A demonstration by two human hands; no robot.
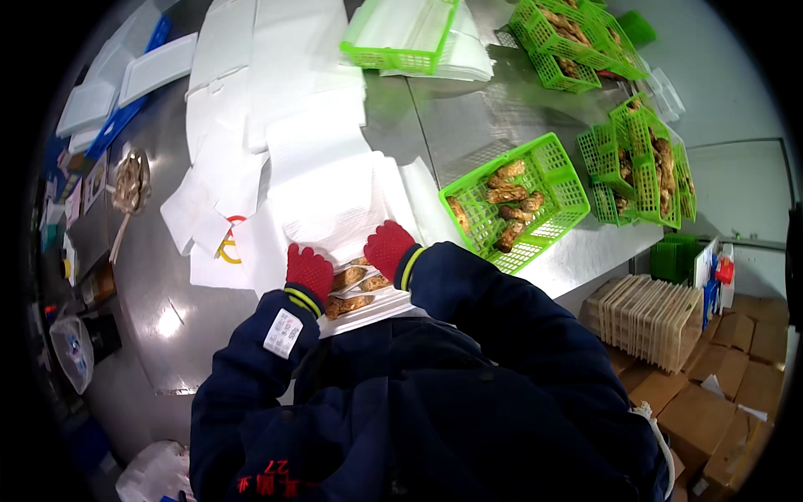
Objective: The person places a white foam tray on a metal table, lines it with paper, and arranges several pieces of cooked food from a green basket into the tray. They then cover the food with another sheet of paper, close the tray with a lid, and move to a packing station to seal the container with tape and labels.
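Observation:
My left hand [310,271], in a red knitted glove, is at the left side of a white foam tray [370,319] in front of my body. My right hand [389,250], gloved alike, lies at the tray's far right part. Between them, brown mushrooms [349,305] lie on white paper in the tray. Both hands touch the white paper sheet [326,207] just beyond the mushrooms; whether the fingers pinch it is unclear. To the right, a tilted green plastic basket [561,201] holds several more mushrooms [507,193].
White paper sheets [219,125] spread over the steel table [150,301]. A green basket with paper [401,58] stands at the back. More mushroom baskets [652,163] stand right. White lids [157,68] are at back left. Cardboard boxes [696,408] and stacked plastic trays [646,320] are below right.

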